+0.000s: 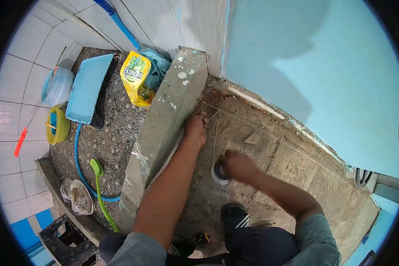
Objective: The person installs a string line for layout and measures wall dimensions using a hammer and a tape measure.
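My left hand [196, 128] is closed near the corner, beside the concrete ledge [168, 104], with its fingers pinched at a thin white string [261, 129]. The string runs from that corner along the base of the blue wall toward the right. My right hand [236, 166], blurred by motion, is closed around a spool [220, 174] with a dark centre and a whitish rim. A second stretch of string drops from near my left hand toward the spool.
Left of the ledge lie a yellow pouch [135, 75], a blue dustpan [88, 88], a yellow-green bowl [60, 128], a green brush [97, 177] and a blue hose [78, 155]. A black crate [68, 241] stands lower left. A tape measure [202, 237] lies near my feet.
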`<action>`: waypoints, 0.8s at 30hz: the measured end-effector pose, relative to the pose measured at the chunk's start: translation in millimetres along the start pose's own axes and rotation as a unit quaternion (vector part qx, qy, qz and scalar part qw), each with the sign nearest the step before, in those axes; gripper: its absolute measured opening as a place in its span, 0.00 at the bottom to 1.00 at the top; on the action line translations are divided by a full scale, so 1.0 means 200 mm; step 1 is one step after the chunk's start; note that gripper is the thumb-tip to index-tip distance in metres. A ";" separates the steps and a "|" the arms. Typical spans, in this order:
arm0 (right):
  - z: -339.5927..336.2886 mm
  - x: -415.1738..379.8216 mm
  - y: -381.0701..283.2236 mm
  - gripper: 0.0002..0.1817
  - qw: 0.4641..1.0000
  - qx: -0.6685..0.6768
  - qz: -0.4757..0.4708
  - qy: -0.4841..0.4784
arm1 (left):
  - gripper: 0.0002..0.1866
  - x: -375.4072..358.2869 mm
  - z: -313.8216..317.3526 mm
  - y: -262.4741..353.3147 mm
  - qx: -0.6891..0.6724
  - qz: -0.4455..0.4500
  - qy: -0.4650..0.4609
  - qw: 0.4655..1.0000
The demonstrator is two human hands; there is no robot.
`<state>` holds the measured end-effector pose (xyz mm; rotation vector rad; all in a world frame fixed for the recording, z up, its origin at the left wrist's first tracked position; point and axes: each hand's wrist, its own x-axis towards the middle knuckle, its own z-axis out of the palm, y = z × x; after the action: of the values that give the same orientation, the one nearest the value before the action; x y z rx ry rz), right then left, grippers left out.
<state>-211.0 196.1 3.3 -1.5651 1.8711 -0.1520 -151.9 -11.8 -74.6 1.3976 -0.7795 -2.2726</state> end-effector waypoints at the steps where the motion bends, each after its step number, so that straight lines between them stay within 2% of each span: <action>1: -0.09 0.05 0.06 0.19 0.998 -0.032 0.033 0.036 | 0.05 -0.02 0.01 0.01 0.003 0.000 0.007 1.000; 3: -0.24 0.12 0.16 0.20 0.988 -0.014 0.062 0.139 | 0.05 -0.04 0.03 0.02 0.008 0.000 0.012 1.000; 5: -0.29 0.18 0.30 0.19 0.952 -0.043 0.002 0.304 | 0.05 -0.05 0.03 0.03 0.012 0.000 0.010 1.000; 8: -0.51 0.20 0.32 0.16 0.919 0.042 0.099 0.380 | 0.05 -0.05 0.04 0.03 0.014 0.004 0.018 1.000; 11: -0.53 0.30 0.51 0.13 0.921 0.098 0.150 0.347 | 0.05 -0.04 0.02 0.03 0.013 0.000 0.005 1.000; 14: -0.47 0.42 0.62 0.10 0.950 0.139 0.065 0.272 | 0.03 -0.06 0.05 0.03 -0.006 -0.002 0.035 0.999; 17: -0.49 0.53 0.62 0.12 0.969 0.220 0.039 0.110 | 0.03 -0.08 0.08 0.06 -0.004 -0.009 0.041 0.999; 20: -0.49 0.65 0.65 0.14 0.988 0.150 0.020 0.032 | 0.06 -0.07 0.06 0.05 0.005 -0.005 0.028 1.000; 23: -0.54 0.75 0.64 0.18 0.966 0.246 0.068 -0.040 | 0.06 -0.04 0.04 0.02 0.008 -0.005 0.028 1.000; 24: -0.56 0.76 0.60 0.19 0.970 0.225 0.073 -0.059 | 0.06 -0.05 0.04 0.02 0.012 -0.007 0.026 1.000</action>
<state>-379.6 55.0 -35.0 -1.1000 1.7029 -0.3802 -155.7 -8.1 -61.9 1.4706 -0.7845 -2.2344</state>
